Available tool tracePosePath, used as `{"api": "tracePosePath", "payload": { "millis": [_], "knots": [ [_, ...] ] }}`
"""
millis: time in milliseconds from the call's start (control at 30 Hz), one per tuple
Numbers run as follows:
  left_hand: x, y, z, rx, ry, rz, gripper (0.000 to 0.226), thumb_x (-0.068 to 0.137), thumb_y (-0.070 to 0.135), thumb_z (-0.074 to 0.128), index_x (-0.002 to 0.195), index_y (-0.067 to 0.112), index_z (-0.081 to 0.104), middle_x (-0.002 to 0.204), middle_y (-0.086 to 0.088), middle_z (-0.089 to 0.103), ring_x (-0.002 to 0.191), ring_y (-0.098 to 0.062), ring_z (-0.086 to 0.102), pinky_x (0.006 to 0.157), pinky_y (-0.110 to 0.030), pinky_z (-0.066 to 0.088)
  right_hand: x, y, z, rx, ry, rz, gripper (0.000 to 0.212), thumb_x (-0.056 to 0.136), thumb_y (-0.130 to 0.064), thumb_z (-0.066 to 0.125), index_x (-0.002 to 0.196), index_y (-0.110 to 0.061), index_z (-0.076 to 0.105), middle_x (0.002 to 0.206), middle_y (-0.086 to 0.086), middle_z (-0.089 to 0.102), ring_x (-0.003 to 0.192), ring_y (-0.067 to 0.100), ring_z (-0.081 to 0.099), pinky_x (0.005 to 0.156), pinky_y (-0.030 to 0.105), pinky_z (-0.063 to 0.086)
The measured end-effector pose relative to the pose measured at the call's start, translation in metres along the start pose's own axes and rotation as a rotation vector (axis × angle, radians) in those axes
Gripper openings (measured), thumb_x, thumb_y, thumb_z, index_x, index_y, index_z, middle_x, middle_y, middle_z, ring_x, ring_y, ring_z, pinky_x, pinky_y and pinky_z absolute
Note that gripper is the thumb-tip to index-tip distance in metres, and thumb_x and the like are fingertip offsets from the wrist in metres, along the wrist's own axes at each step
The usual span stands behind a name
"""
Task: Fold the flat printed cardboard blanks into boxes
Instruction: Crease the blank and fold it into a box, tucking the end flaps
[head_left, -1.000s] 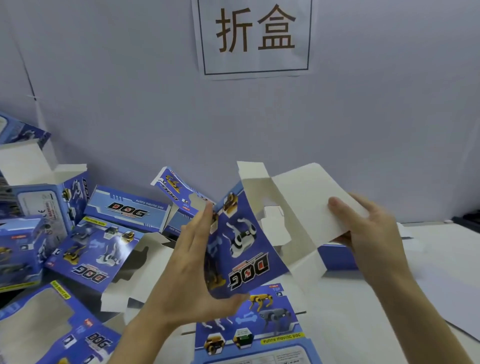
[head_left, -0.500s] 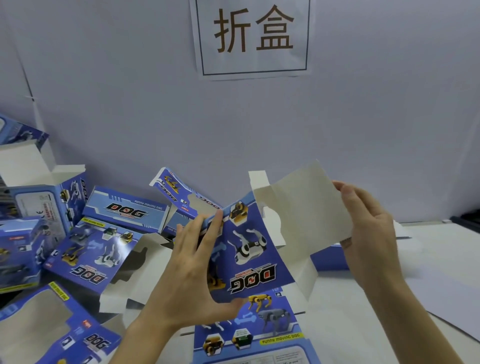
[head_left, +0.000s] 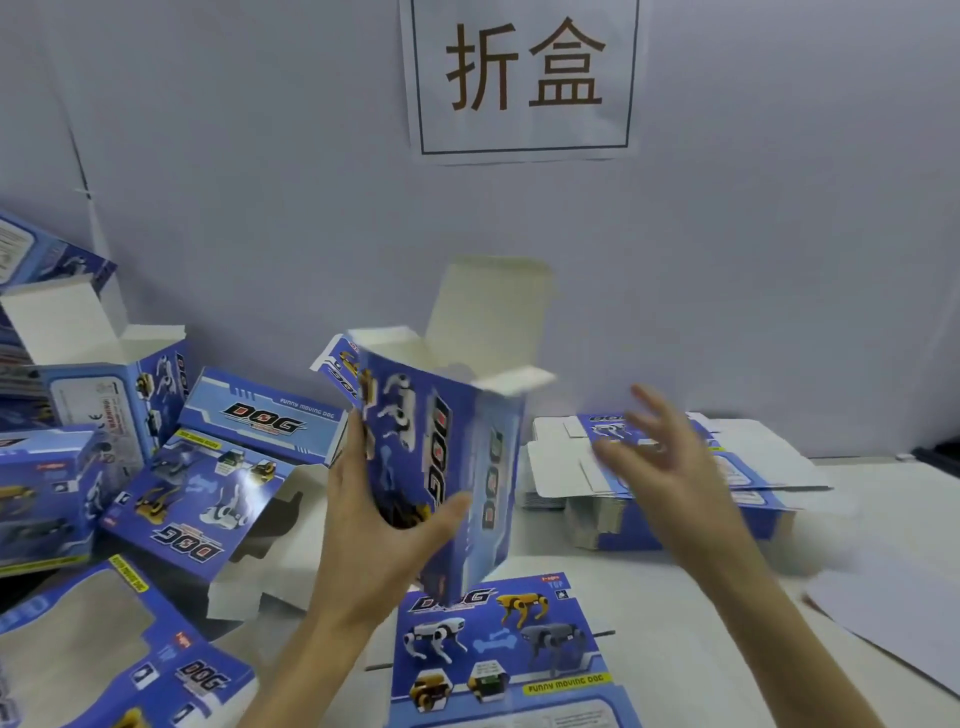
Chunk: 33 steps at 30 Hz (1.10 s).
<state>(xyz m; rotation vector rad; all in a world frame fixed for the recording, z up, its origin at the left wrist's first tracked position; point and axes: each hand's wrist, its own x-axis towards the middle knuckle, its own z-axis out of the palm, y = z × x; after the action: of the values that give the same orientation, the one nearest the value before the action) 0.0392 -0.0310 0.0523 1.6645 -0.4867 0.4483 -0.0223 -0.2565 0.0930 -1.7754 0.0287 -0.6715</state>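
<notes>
One blue printed cardboard box (head_left: 441, 457), squared up, is gripped by the left hand (head_left: 374, 535); the right hand (head_left: 660, 462), spread and empty beside it, probably tucks the open top flaps (head_left: 488, 312) next.

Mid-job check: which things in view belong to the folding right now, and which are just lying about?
In hand: left hand gripping the half-formed box; right hand open beside it; stack of flat blanks; flat blank in front.
Lying about: folded boxes at left; wall sign; white sheet at right.
</notes>
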Motion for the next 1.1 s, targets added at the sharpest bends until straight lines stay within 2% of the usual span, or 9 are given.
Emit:
{"api": "tracePosePath", "payload": {
  "millis": [100, 167, 300, 467, 600, 667, 800, 967, 1100],
  "knots": [
    [-0.001, 0.004, 0.015, -0.252, 0.035, -0.104, 0.084, 0.057, 0.06, 0.082, 0.13, 0.055, 0.04, 0.124, 0.013, 0.059, 0.114, -0.011, 0.061, 0.083, -0.034, 0.058, -0.017, 0.007, 0.03, -0.178, -0.508, -0.003, 0.111, 0.06, -0.073, 0.072, 0.147, -0.053, 0.005, 0.146, -0.025, 0.029, 0.13, -0.002, 0.039, 0.1, 0.021, 0.04],
    [-0.003, 0.007, 0.018, -0.207, 0.058, -0.092, 0.063, 0.073, 0.064, 0.071, 0.129, 0.048, 0.048, 0.126, 0.003, 0.058, 0.117, -0.017, 0.058, 0.094, -0.046, 0.052, -0.024, 0.015, 0.047, -0.218, -0.471, -0.087, 0.119, 0.065, -0.064, 0.075, 0.146, -0.052, -0.01, 0.147, -0.026, 0.028, 0.13, -0.003, 0.039, 0.102, 0.023, 0.043],
    [0.004, 0.01, 0.003, -0.176, -0.022, -0.136, 0.048, 0.074, 0.059, 0.057, 0.112, 0.029, 0.064, 0.099, -0.001, 0.072, 0.092, -0.018, 0.069, 0.081, -0.039, 0.057, -0.016, 0.016, 0.041, 0.084, -0.415, -0.07, 0.104, 0.069, -0.03, 0.084, 0.144, -0.055, 0.016, 0.126, -0.021, 0.056, 0.11, 0.006, 0.062, 0.083, 0.029, 0.058],
    [0.004, 0.009, 0.002, -0.163, 0.022, -0.147, 0.054, 0.08, 0.05, 0.05, 0.099, 0.002, 0.066, 0.071, -0.008, 0.071, 0.067, -0.013, 0.066, 0.061, -0.026, 0.053, -0.016, 0.013, 0.042, 0.0, -0.389, 0.003, 0.11, 0.057, -0.063, 0.073, 0.145, -0.054, 0.009, 0.145, -0.018, 0.04, 0.124, 0.006, 0.051, 0.095, 0.036, 0.053],
    [0.0, 0.012, 0.003, -0.078, 0.116, -0.067, 0.051, 0.081, 0.049, 0.049, 0.062, 0.001, 0.054, 0.04, 0.002, 0.039, 0.036, -0.006, 0.032, 0.038, -0.016, 0.029, -0.017, 0.015, 0.045, -0.046, -0.417, 0.044, 0.117, 0.058, -0.072, 0.067, 0.149, -0.047, -0.002, 0.154, -0.016, 0.028, 0.136, 0.008, 0.039, 0.108, 0.043, 0.042],
    [0.001, 0.014, 0.003, -0.117, 0.086, -0.071, 0.04, 0.082, 0.049, 0.052, 0.07, 0.011, 0.06, 0.046, 0.001, 0.052, 0.042, -0.008, 0.046, 0.044, -0.017, 0.039, -0.018, 0.015, 0.045, -0.003, -0.403, 0.041, 0.109, 0.062, -0.067, 0.072, 0.145, -0.055, 0.003, 0.149, -0.014, 0.037, 0.13, 0.012, 0.048, 0.103, 0.044, 0.047],
    [0.004, 0.008, 0.0, -0.122, -0.011, -0.071, 0.057, 0.089, 0.047, 0.045, 0.084, -0.007, 0.063, 0.066, -0.03, 0.06, 0.06, -0.046, 0.055, 0.058, -0.05, 0.048, -0.019, 0.011, 0.042, 0.0, -0.378, 0.014, 0.111, 0.057, -0.074, 0.072, 0.14, -0.059, 0.002, 0.153, -0.013, 0.031, 0.133, 0.015, 0.045, 0.105, 0.045, 0.045],
    [0.011, 0.005, -0.013, -0.187, -0.067, -0.103, 0.044, 0.079, 0.054, 0.059, 0.079, 0.01, 0.064, 0.059, 0.005, 0.067, 0.054, -0.003, 0.061, 0.052, -0.013, 0.046, -0.019, 0.006, 0.041, 0.082, -0.395, 0.015, 0.105, 0.05, -0.062, 0.073, 0.134, -0.068, 0.011, 0.14, -0.022, 0.043, 0.126, 0.016, 0.053, 0.095, 0.04, 0.053],
    [0.02, 0.0, -0.045, -0.206, -0.551, -0.379, 0.085, 0.053, 0.066, 0.078, 0.125, 0.03, 0.05, 0.111, 0.007, 0.072, 0.103, -0.016, 0.068, 0.091, -0.034, 0.052, -0.016, 0.006, 0.043, 0.285, -0.35, 0.085, 0.081, 0.066, -0.046, 0.083, 0.122, -0.068, 0.029, 0.124, -0.013, 0.055, 0.1, 0.016, 0.069, 0.07, 0.033, 0.06]
  ]
}}
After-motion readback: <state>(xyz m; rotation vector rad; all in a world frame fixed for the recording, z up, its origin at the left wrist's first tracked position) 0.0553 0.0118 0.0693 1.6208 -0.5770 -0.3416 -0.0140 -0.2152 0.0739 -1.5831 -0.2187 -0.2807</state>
